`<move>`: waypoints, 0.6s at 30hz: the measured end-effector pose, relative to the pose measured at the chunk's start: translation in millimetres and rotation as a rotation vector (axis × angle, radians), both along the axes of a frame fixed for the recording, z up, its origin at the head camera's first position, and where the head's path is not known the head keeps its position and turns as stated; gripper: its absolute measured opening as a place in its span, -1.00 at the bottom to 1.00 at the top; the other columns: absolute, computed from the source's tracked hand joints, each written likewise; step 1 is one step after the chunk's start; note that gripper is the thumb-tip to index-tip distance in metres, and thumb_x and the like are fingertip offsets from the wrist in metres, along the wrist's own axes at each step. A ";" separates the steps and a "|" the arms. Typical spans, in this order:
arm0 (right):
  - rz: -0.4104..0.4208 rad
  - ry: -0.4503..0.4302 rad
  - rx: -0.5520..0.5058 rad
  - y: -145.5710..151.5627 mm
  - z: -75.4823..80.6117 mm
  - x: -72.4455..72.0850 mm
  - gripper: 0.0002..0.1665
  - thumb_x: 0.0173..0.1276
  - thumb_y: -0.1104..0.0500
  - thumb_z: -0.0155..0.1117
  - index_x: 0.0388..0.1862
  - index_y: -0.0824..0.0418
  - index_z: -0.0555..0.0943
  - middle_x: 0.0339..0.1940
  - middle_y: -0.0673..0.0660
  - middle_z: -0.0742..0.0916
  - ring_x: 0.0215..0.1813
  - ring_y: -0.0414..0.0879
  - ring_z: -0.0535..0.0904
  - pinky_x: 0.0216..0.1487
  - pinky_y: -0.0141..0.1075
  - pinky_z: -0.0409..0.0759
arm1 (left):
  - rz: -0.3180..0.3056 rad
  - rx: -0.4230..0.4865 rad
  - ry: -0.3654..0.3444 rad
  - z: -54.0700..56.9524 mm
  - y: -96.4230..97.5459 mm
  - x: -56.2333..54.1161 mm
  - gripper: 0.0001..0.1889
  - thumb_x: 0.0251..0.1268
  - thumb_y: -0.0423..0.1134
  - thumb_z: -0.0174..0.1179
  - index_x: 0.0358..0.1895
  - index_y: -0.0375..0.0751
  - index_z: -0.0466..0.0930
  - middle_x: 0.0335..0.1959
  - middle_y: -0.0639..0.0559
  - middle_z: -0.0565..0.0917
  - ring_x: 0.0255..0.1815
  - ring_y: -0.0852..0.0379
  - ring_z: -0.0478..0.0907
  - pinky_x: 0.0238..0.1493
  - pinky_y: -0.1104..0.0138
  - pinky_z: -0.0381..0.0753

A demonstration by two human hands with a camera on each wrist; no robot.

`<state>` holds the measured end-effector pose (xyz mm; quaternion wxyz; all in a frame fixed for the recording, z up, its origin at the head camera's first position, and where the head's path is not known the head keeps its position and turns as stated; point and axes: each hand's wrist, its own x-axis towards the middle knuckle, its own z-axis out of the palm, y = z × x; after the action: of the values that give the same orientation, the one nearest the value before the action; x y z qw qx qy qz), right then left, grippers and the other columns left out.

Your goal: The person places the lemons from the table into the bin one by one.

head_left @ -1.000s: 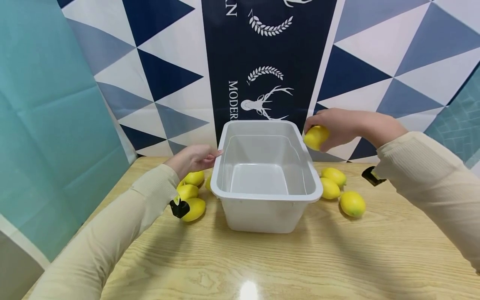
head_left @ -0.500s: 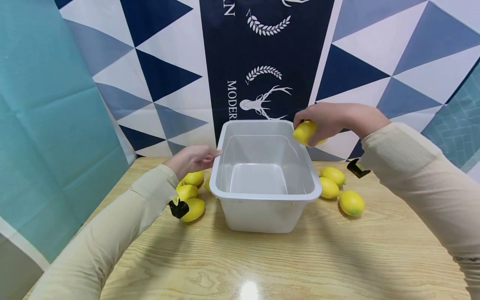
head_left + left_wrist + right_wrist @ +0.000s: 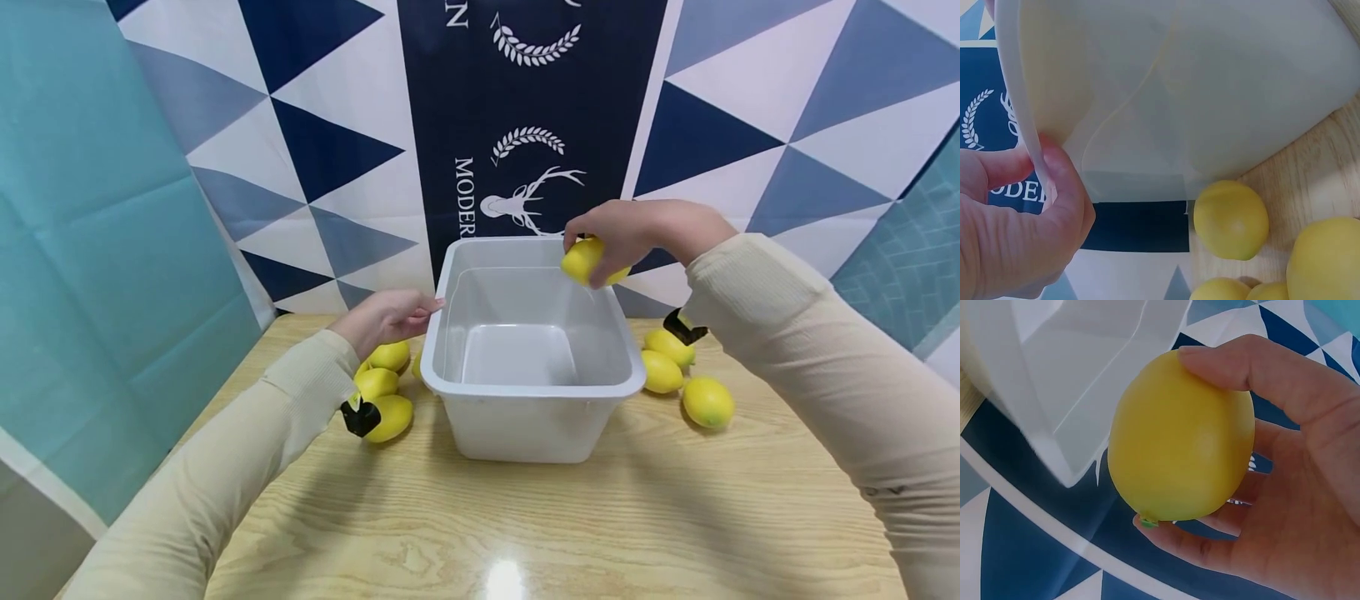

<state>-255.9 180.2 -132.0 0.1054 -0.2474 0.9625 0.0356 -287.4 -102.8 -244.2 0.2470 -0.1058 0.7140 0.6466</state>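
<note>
A light grey plastic bin [image 3: 525, 427] stands on the table in the head view. My left hand [image 3: 390, 319] pinches its left rim; the left wrist view has that thumb and fingers [image 3: 1063, 181] on either side of the edge. A yellow lemon [image 3: 581, 259] is held in my right hand [image 3: 637, 232], over the bin's back right corner and above the rim. In the right wrist view the thumb lies on top of this lemon [image 3: 1179, 440], and fingers curl beneath it near its green stem end. The inside of the bin shows only its bare floor.
Several lemons [image 3: 390, 418] lie left of the bin, partly behind my left wrist. To its right are 3 lemons [image 3: 708, 402]. A patterned cloth [image 3: 330, 158] hangs right behind the bin. The wooden table [image 3: 480, 525] stretches in front.
My right hand has carried the lemon leftward, from outside the bin's right rim to above its back right corner. The left hand has stayed on the rim.
</note>
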 end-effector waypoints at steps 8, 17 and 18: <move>0.000 -0.008 -0.002 -13.6 -3.8 -5.7 -0.40 0.13 0.15 0.41 0.17 0.12 0.47 0.08 0.23 0.61 0.03 0.10 0.48 0.14 0.02 0.59 | 0.009 -0.002 0.004 -0.3 -0.2 -1.1 -0.52 0.39 -0.30 0.09 0.34 -0.27 0.30 -0.03 -0.03 0.44 -0.09 0.12 0.45 0.35 0.35 0.46; -0.020 -0.043 0.008 -29.8 -7.4 -13.5 -0.38 0.14 0.15 0.40 0.20 0.11 0.46 0.12 0.22 0.58 0.04 0.10 0.46 0.11 -0.03 0.60 | 0.009 0.006 0.004 0.5 -0.1 -1.6 -0.53 0.40 -0.31 0.06 0.34 -0.29 0.30 -0.09 -0.02 0.43 -0.13 0.15 0.45 0.36 0.36 0.44; -0.022 -0.048 0.009 -31.2 -8.0 -14.5 -0.38 0.14 0.15 0.40 0.20 0.11 0.46 0.12 0.22 0.57 0.04 0.10 0.46 0.11 -0.04 0.60 | 0.010 0.010 0.002 0.0 -0.1 -1.4 -0.53 0.40 -0.31 0.06 0.34 -0.29 0.30 -0.08 -0.02 0.43 -0.13 0.15 0.45 0.36 0.36 0.44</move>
<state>-270.4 149.0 -140.0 0.1300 -0.2369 0.9622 0.0328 -288.8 -102.9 -244.2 0.2434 -0.1075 0.7105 0.6515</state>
